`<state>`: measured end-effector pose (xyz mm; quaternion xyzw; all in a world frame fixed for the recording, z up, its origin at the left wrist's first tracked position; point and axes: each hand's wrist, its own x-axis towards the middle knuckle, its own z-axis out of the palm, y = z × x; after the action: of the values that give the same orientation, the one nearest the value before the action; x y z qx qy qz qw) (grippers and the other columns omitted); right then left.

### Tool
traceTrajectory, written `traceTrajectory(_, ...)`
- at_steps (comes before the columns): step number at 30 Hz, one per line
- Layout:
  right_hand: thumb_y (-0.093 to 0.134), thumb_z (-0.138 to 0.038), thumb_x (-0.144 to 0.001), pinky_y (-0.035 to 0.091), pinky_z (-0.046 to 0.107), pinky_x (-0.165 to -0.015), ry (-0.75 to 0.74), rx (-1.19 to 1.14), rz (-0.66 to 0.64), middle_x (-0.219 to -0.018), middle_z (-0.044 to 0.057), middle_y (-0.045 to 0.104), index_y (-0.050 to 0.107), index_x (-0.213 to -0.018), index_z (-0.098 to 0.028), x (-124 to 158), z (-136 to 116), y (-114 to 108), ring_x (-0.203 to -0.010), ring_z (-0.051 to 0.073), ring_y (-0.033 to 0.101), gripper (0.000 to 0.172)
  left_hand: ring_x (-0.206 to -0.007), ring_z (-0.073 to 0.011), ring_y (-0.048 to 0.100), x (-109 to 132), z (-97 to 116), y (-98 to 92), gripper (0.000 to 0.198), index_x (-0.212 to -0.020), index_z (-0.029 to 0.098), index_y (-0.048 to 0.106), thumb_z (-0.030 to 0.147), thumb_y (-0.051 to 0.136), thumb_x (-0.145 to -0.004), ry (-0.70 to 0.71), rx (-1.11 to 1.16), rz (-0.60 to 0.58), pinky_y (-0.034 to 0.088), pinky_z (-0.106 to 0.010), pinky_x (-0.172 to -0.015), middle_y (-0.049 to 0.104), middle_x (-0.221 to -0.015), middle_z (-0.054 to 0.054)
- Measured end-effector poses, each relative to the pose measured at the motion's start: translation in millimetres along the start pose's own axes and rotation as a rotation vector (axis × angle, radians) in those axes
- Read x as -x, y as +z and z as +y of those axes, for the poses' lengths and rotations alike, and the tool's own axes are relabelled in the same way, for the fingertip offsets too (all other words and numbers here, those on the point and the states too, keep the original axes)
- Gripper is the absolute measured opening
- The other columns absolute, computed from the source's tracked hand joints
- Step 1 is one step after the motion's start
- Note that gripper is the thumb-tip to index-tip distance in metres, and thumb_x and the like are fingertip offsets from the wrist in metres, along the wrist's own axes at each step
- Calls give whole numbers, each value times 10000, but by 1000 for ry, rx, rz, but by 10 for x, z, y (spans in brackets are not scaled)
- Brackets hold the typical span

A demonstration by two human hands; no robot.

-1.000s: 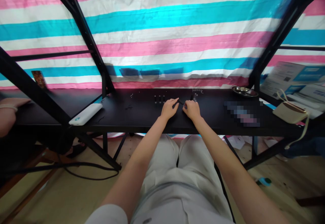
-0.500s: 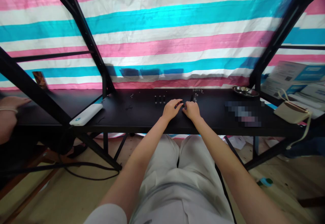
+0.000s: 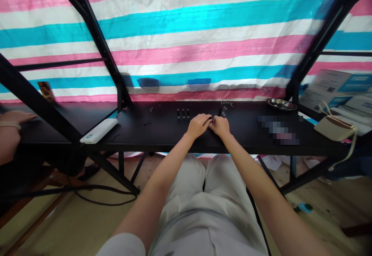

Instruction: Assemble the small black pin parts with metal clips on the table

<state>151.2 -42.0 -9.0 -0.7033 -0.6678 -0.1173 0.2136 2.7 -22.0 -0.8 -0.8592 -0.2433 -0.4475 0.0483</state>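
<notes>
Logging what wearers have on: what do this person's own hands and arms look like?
The left hand and right hand are ungloved, with no watch or bracelet visible. The forearms are uncovered; a plain, pale short sleeve shows on the left, and none shows on the right.

Three dark pieces in a row, one dish, one pouch

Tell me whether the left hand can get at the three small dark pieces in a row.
Probably yes: the small dark pieces sit beyond and left of the left hand, with nothing visible between, though it seems busy beside the right hand.
</notes>
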Motion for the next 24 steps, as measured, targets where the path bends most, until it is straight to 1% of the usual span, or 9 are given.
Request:
traceTrajectory(7,505,-305,-779,286,284,-661,27,-50,31,-787,69,651,533,-759,-185,7,3,-13,-764,191,580,126,-890,-167,587,13,0,7,349,-1202,194,558,336,371,-944,-25,-40,-29,469,-300,-835,647,-920,-69)
traceTrajectory(12,526,-304,-763,290,277,-635,78,-119,27,-772,53,647,519,-745,-198,7,30,-9,-724,179,572,108,-833,-166,570,12,36,2,434,-1346,204,441,335,356,-941,28,-99,-123,462,-285,-810,637,-869,-55)
traceTrajectory(14,533,-312,-752,290,271,-610,124,-170,25,-748,43,641,512,-730,-207,2,49,7,-688,172,560,109,-822,-173,561,6,49,7,452,-1374,194,405,297,343,-938,45,-139,-167,459,-288,-795,635,-863,-56)
traceTrajectory(18,549,-371,-734,296,262,-578,190,-258,47,-695,25,615,498,-702,-219,-14,81,49,-628,166,529,163,-828,-185,550,1,51,24,454,-1353,183,434,196,331,-911,61,-184,-234,451,-303,-784,634,-924,-76)
traceTrajectory(20,550,-378,-735,305,260,-579,185,-285,75,-686,20,606,500,-698,-220,-21,88,63,-623,163,522,171,-829,-186,546,3,42,35,477,-1356,195,430,160,339,-889,50,-185,-251,448,-301,-778,630,-929,-76)
traceTrajectory(24,542,-338,-746,333,259,-613,131,-334,129,-717,27,610,532,-734,-208,-23,91,57,-656,162,532,131,-824,-190,538,14,14,53,585,-1402,189,353,96,370,-825,-22,-222,-237,440,-287,-750,623,-893,-72)
